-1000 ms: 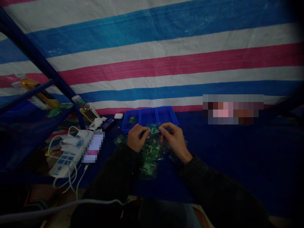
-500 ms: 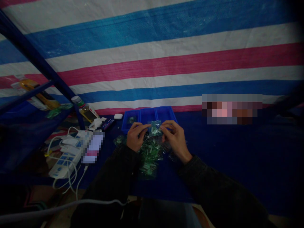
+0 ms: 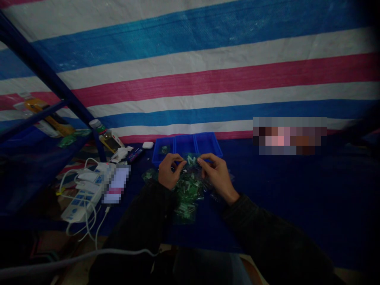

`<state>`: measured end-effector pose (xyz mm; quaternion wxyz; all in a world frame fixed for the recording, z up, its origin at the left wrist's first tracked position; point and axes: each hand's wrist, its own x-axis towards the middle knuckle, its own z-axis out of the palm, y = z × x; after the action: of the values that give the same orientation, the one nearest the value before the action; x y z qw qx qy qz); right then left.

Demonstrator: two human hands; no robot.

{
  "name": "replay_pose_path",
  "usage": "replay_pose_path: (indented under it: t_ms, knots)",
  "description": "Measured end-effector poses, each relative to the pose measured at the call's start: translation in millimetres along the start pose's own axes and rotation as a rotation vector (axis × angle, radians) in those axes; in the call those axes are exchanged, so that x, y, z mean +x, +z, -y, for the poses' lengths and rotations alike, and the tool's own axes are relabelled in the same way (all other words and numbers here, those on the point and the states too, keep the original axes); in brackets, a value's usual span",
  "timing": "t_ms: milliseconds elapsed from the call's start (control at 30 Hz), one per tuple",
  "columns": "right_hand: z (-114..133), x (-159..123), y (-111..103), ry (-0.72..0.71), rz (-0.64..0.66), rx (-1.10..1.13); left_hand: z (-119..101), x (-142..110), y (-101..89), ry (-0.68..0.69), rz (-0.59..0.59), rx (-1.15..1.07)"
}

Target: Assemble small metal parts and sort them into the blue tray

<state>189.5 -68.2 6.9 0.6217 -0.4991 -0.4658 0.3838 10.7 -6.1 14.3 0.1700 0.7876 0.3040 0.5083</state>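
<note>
Pinched by its two sides between the thumb and fingertips of the left hand (image 3: 170, 172) and the right hand (image 3: 218, 174), a small clear, green-tinted plastic packet with pale pieces (image 3: 191, 159) is held just in front of the blue plastic three-compartment tray (image 3: 208, 145). Whether its mouth is sealed, I cannot tell (the light is dim). A loose heap of similar green-tinted packets (image 3: 188, 190) lies nearer the wearer than the tray, with one small clear packet (image 3: 149, 174) off its left side. In the tray's left compartment sits a small clear bag (image 3: 164, 149). So, as I judge it, little is in the tray and most packets lie outside; which ones are finished is unclear. Just left of the tray is a rounded white case (image 3: 147, 145).
</note>
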Motion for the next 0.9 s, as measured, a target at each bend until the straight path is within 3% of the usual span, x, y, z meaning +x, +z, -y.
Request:
replay_pose_path:
  t_ms: [267,600,800,900]
  knots:
    - [3.9,-0.6,0.4,0.003,0.007,0.102,-1.2,5.3,-4.6,0.146,0.097,0.074]
    - [8.2,-2.4,0.9,-0.007,0.093,0.066,-2.0,4.5,-5.3,0.112,0.043,0.093]
    - [7.5,-2.5,1.2,0.017,0.030,-0.028,-2.6,3.4,-4.0,0.108,0.019,0.090]
    - [7.0,-3.7,0.7,0.020,0.063,-0.044,-1.6,0.2,-1.1,0.057,0.025,0.091]
